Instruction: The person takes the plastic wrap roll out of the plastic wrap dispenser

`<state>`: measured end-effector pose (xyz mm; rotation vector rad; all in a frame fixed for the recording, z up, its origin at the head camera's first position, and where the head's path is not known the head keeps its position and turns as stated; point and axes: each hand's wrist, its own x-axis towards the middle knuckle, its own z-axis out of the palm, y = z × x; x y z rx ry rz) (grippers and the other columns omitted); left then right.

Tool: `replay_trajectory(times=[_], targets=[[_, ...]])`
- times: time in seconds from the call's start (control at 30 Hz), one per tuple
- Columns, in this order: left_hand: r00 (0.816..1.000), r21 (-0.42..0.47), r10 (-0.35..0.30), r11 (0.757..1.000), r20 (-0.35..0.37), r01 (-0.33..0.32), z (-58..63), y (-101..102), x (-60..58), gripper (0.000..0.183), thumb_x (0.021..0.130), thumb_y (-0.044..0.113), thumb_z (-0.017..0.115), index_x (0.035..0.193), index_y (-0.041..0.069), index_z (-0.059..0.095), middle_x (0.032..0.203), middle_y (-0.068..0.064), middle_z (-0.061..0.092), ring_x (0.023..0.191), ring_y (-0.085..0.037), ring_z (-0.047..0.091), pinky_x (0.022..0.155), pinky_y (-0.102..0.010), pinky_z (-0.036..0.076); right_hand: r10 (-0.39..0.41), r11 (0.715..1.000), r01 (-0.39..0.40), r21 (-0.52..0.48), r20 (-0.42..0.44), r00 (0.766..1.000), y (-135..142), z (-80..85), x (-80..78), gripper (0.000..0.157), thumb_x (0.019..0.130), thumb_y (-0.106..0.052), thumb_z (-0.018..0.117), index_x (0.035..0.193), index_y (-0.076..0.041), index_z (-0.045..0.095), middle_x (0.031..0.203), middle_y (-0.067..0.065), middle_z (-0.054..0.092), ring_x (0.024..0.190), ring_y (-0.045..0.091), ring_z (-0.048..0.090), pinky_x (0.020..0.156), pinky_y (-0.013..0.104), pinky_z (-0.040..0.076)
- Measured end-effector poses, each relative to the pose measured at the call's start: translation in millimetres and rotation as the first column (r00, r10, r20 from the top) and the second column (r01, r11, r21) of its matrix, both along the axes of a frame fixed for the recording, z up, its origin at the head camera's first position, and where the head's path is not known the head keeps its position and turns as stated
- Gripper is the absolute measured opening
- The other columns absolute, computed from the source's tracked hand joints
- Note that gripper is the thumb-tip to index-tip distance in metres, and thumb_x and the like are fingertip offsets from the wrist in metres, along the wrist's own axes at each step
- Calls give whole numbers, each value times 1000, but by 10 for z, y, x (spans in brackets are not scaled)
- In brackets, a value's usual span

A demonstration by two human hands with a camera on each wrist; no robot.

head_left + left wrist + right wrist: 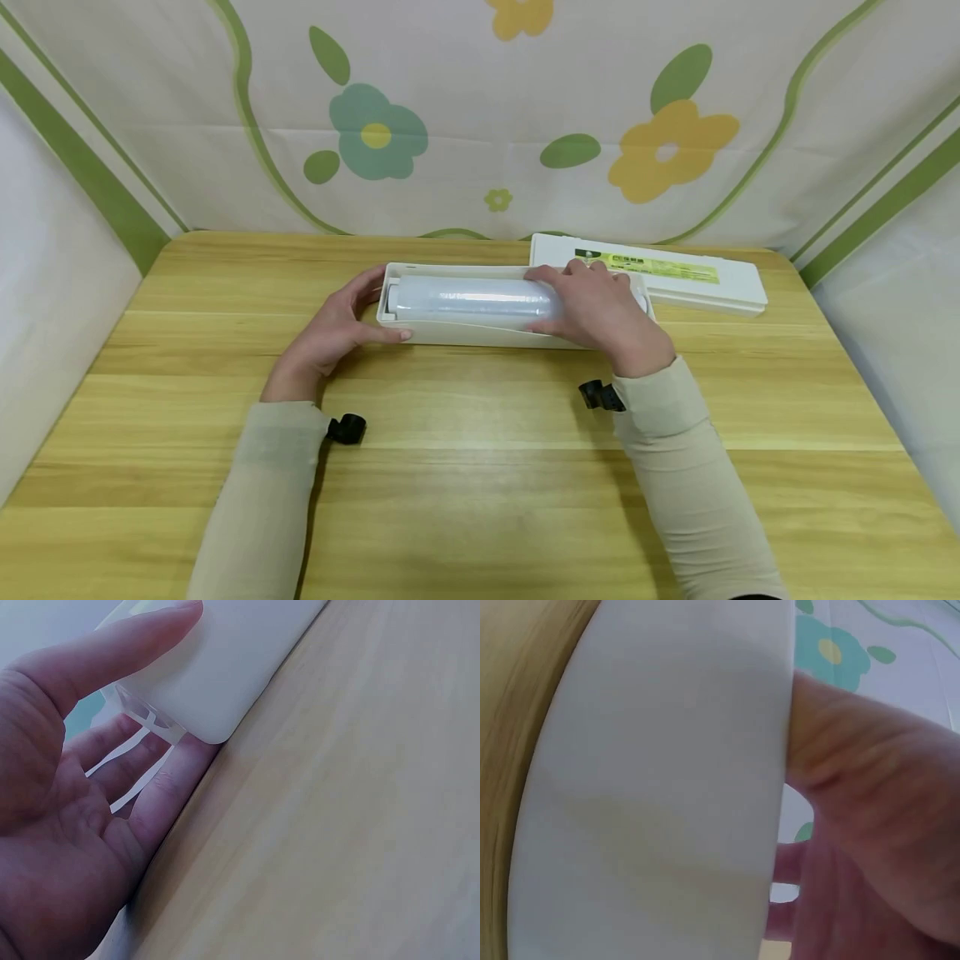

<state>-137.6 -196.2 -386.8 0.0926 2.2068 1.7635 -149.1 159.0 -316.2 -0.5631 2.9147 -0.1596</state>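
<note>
A long white plastic box (465, 333) lies lengthwise on the table with its top off. Inside it rests a shiny roll of cling film (472, 297). My left hand (335, 329) holds the box's left end, thumb on the front wall and fingers round behind, as the left wrist view also shows. From above, my right hand (596, 304) grips the right part of the roll. Its thumb dips inside the front wall (652, 765) in the right wrist view, while the other fingers are on the far side. The hand covers much of the roll's right end.
Behind the box on the right lies its white lid (720, 293) with a yellow-green label. The wooden table (465, 483) reaches back to a white curtain (465, 108) with printed flowers, and white cloth hangs at both sides.
</note>
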Motion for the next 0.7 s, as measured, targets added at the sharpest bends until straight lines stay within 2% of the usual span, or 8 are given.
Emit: replay_trajectory(times=[0.13,0.33,0.47,0.7], targets=[[1000,1,-3,1000,0,3,5,6,3,108,82,3,93,170,22,33,168,-5,44,154,-25,40,127,-47,35,-37,999,37,2,89,995,-38,12,-3,74,97,-57,76,161,-37,46,140,22,56,127,51,50,100,67,40],[1000,0,-3,1000,5,3,8,1,2,108,82,3,92,170,21,32,168,-5,44,153,-26,40,127,-48,35,-47,998,52,-26,147,988,-40,-24,-33,75,99,-54,75,163,-36,41,140,22,50,131,49,44,110,70,32],[1000,2,2,1000,6,-2,6,0,3,109,81,3,93,170,22,33,168,-5,45,153,-25,41,127,-47,35,-19,999,23,-34,125,992,-23,-30,-24,73,99,-55,74,163,-36,42,140,22,51,128,48,44,106,68,34],[1000,-1,2,1000,7,-2,19,13,1,109,81,3,93,170,22,33,168,-4,45,153,-25,41,127,-47,35,12,1000,-12,4,71,997,-28,16,-13,72,97,-58,75,160,-34,49,137,22,59,113,46,52,90,61,45]])
